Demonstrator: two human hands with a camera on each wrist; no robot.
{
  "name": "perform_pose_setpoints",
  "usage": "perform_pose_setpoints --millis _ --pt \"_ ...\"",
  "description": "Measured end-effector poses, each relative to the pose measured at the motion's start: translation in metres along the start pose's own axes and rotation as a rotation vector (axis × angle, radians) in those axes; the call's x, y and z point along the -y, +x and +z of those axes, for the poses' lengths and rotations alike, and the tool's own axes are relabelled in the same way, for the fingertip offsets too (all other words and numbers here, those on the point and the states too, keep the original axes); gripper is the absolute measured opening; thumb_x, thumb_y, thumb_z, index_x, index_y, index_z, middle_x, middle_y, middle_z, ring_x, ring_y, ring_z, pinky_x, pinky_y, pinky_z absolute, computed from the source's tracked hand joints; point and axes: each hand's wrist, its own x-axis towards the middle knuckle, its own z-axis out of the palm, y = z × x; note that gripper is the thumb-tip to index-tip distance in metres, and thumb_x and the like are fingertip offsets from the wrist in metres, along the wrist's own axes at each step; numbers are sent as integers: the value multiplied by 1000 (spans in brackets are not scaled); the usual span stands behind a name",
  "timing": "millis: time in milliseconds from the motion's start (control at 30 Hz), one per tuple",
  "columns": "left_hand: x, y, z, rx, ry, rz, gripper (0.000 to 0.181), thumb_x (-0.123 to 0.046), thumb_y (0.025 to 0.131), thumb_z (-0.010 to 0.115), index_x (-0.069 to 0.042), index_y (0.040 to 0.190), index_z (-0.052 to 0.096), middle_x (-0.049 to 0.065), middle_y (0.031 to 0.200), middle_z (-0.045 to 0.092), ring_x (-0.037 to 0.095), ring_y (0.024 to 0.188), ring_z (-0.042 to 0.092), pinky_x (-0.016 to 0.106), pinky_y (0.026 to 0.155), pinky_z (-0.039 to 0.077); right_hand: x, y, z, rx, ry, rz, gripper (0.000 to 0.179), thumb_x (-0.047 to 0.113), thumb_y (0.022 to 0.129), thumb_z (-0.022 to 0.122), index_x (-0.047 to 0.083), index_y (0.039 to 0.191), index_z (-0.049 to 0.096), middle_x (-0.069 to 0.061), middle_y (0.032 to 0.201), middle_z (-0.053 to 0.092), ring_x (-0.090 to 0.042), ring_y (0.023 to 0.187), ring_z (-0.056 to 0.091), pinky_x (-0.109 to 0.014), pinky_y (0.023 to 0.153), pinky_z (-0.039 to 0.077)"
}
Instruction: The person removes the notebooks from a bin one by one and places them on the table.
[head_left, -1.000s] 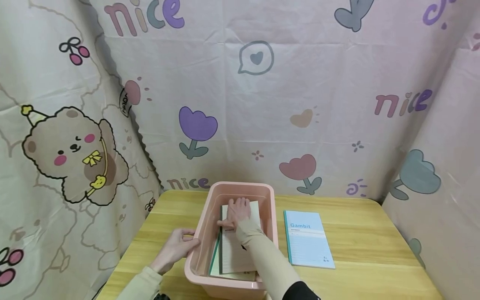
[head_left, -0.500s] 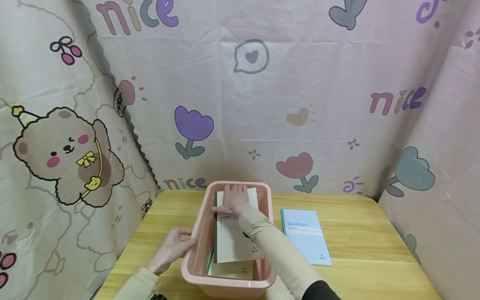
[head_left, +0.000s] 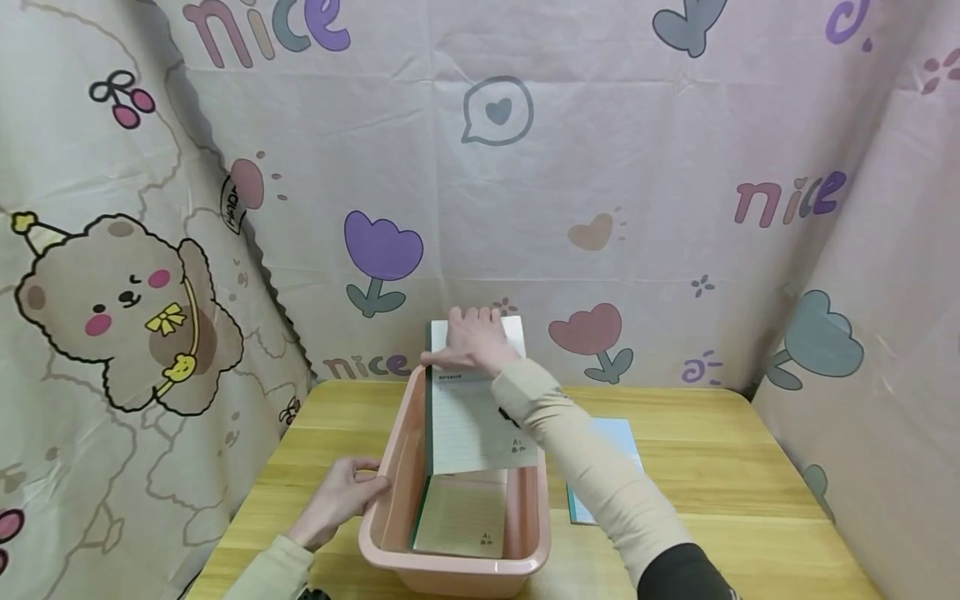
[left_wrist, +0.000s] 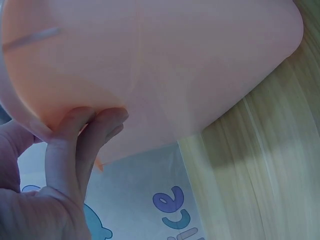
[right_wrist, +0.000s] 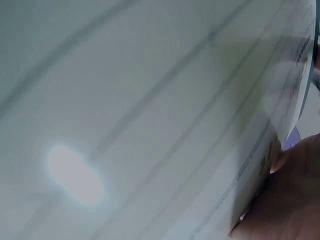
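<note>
My right hand (head_left: 480,340) grips a pale lined notebook (head_left: 476,429) with a dark spine. Fingers reach over its top edge and the thumb lies at the spine side. The notebook is tilted up, its top above the far rim of a pink plastic bin (head_left: 450,564). At close range its lined cover (right_wrist: 150,110) fills the right wrist view. On the bin's left side, my left hand (head_left: 341,497) pinches the rim, fingers pressed against the outer wall (left_wrist: 190,65) in the left wrist view. Inside the bin lies another notebook (head_left: 459,518) with a green spine.
To the right of the bin, a light blue notebook (head_left: 617,433) lies on the wooden table (head_left: 720,475), partly hidden by my right sleeve (head_left: 592,454). A printed curtain (head_left: 495,192) hangs behind the table and at both sides.
My right hand has raised the dark-spined notebook from inside the bin, up and away from me, uncovering more of the green-spined one. The left hand stays on the rim.
</note>
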Motion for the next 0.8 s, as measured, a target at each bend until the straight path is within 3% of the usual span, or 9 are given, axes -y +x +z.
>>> perform_pose_setpoints --millis 167,333,567,800 --pt "0 1 1 2 0 3 50 -5 94 54 27 131 44 35 107 71 29 86 76 36 72 67 -31 -4 -25 -26 20 -4 75 71 82 60 10 122 50 -17 121 60 -34 117 52 -46 104 40" --pt "0 2 2 -11 2 -4 49 -4 94 54 27 131 44 34 107 71 29 87 76 37 72 67 -72 -15 -33 -23 23 -2 70 70 81 60 9 115 50 -13 109 59 -31 107 52 -42 94 39" --pt "-3 2 2 -4 5 -7 51 -4 93 55 27 132 42 33 105 72 28 83 76 36 70 66 -144 -35 -30 -8 -5 24 68 68 82 60 6 108 50 -14 102 60 -35 104 56 -45 89 40" --pt "-4 -2 1 -5 -1 4 50 -4 91 56 26 130 45 31 101 73 27 81 76 35 69 66 -213 -58 -8 -29 -3 45 69 62 82 65 2 112 51 -21 111 62 -41 105 56 -48 85 40"
